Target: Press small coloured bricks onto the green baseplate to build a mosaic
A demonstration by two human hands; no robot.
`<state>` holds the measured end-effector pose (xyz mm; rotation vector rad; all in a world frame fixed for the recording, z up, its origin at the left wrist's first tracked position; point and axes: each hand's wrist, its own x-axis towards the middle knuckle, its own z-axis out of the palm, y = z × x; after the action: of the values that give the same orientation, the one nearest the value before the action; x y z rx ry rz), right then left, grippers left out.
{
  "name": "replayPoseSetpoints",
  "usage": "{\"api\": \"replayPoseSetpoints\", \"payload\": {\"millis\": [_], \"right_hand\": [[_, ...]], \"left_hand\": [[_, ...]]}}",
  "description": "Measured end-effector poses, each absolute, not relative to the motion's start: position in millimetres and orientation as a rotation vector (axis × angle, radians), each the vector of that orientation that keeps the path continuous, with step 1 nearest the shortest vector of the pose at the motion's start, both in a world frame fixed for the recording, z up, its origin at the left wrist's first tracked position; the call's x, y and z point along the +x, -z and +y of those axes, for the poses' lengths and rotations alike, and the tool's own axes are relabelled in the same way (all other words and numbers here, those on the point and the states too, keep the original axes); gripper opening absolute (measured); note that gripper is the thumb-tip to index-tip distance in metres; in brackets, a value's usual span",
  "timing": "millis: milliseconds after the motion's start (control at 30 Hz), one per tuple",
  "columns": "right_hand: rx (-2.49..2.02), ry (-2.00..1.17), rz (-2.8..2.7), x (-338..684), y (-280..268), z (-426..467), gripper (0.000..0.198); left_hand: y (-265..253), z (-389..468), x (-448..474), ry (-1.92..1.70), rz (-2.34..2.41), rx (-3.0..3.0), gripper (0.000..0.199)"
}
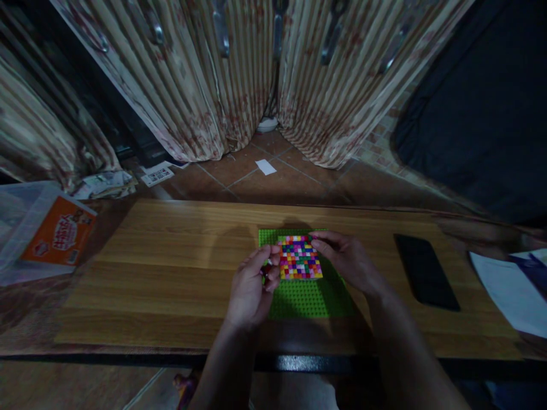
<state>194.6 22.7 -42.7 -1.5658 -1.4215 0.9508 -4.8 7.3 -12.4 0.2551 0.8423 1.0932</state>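
At the far left, a translucent bin (25, 228) with an orange label (60, 230) stands beside the worktop (162, 273), off its surface, an arrangement that probably leaves the wood free for handling small parts. Toward the middle, the left hand (253, 282) is half curled, its fingers closed around a few small loose bricks (267, 272), dark red and pale among them; cupping them this way likely serves as a handy store near the work. The tips of its thumb and forefinger come up to the left edge of the multicoloured brick mosaic (300, 259), perhaps to steady it. The mosaic lies over the upper part of the green studded baseplate (305, 302), which sits squarely in front of the person, presumably so that both hands reach it easily; whether the mosaic is pressed onto the studs cannot be told. The right hand (348, 259) comes in from the other side, its thumb and forefinger bent together at the mosaic's upper right corner; whether they grip a brick or only touch the surface is too small to tell. Farther right, a dark flat slab (426, 272) lies well apart from the baseplate, seemingly out of the arms' way.
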Motion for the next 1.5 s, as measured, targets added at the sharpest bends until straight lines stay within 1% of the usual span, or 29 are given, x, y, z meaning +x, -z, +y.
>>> {"api": "replayPoseSetpoints", "payload": {"millis": [300,433,767,1100,1267,1433,1500], "right_hand": [[-1.561,-0.689,-1.7,194.7,36.1,19.2,0.027],[-1.56,-0.643,-1.739,193.4,35.2,19.1,0.028],[-1.602,-0.801,-1.692,191.5,33.9,22.4,0.024],[-1.575,-0.934,-1.616,191.1,38.3,25.4,0.026],[-1.581,-0.881,-1.493,183.3,41.1,18.8,0.032],[-1.557,-0.794,-1.569,188.2,41.2,9.9,0.05],[-1.577,-0.71,-1.523,197.1,38.5,8.2,0.048]], "left_hand": [[14.7,6.7,-3.2,-1.076,0.848,0.266,0.018],[14.2,6.4,-2.9,-1.075,0.84,0.26,0.02],[17.1,7.4,-1.0,-1.075,0.861,0.264,0.018],[15.3,7.3,-0.1,-1.08,0.903,0.253,0.017],[13.6,8.7,-0.4,-1.066,0.938,0.245,0.012],[9.6,9.1,0.2,-1.057,0.949,0.228,0.01],[8.2,8.8,0.6,-1.062,0.963,0.226,0.011]]}}
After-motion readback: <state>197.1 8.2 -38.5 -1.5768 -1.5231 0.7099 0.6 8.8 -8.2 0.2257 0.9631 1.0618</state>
